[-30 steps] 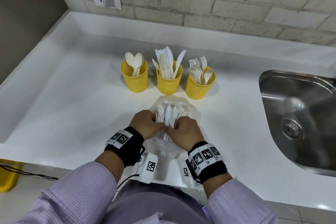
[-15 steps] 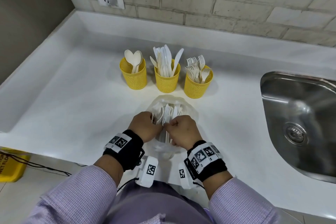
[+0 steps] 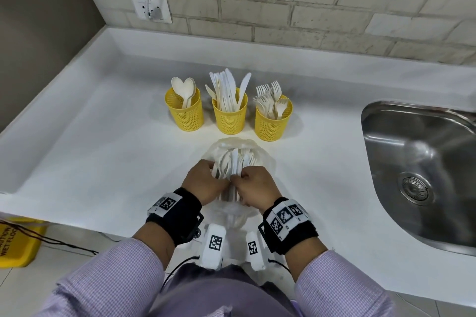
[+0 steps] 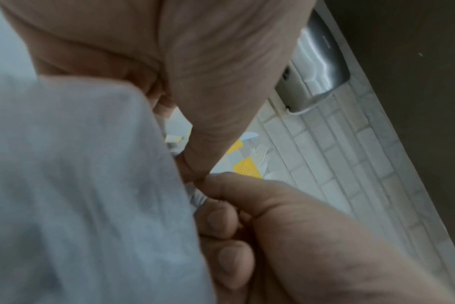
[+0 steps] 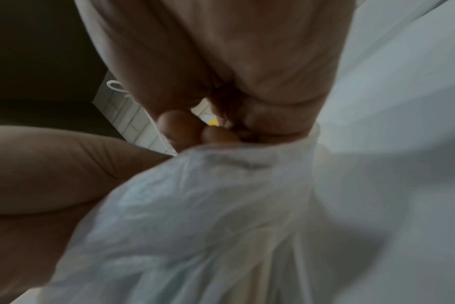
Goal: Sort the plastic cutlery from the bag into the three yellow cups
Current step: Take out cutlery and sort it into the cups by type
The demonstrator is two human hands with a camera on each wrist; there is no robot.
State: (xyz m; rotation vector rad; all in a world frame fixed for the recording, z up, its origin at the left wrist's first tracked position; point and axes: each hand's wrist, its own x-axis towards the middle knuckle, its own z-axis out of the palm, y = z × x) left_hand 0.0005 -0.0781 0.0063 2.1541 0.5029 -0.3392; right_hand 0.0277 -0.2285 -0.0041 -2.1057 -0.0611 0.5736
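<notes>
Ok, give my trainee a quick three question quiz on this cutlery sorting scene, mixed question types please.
1. True or false: the middle yellow cup holds forks.
2. Which cup holds spoons? A left yellow cup B right yellow cup C none
3. Fill in: both the left hand and right hand hold a grip on the cutlery in the ____.

Key: 1 false, it holds knives. 2 A. 3 plastic bag.

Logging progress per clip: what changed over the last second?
Little: both hands, left hand and right hand, stay gripping the bag at its cutlery, now bunched slightly tighter. Nothing pulled out. The three cups and their contents are unchanged.
</notes>
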